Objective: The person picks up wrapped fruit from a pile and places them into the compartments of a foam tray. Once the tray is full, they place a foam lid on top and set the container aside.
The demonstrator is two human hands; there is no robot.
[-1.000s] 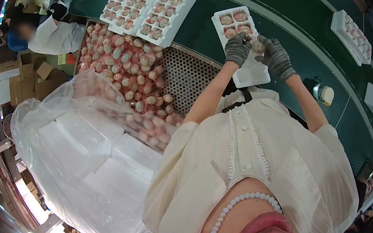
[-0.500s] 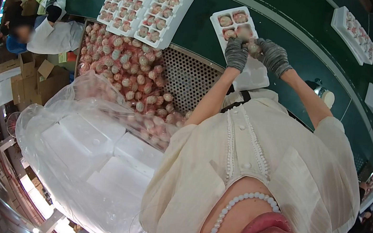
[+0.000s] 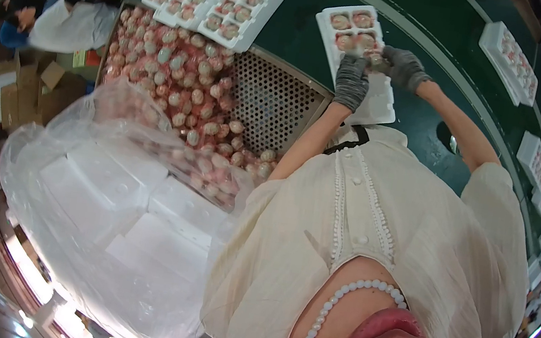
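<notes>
Right hand (image 3: 404, 69) pinches a wrapped ball (image 3: 376, 60); left hand (image 3: 352, 83) bent close beside it at the tray, its grip too blurred to tell. Foam tray (image 3: 328, 46) lies on the green bench (image 3: 308, 31), in front of the body; its pockets seem to keep balls apart. Loose balls (image 3: 167, 63) heaped leftward, beside the perforated panel (image 3: 274, 96), presumably for easy reach. Filled trays (image 3: 260, 24) beyond.

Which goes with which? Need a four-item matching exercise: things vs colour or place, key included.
1. Left hand
2. Round wrapped pieces, loose
3. Tray at the left hand
4. Tabletop

A. Green
B. Heaped beside the perforated metal panel
C. White
D. In a grey glove

Pairs: 1-D, 2-B, 3-C, 4-A
</notes>
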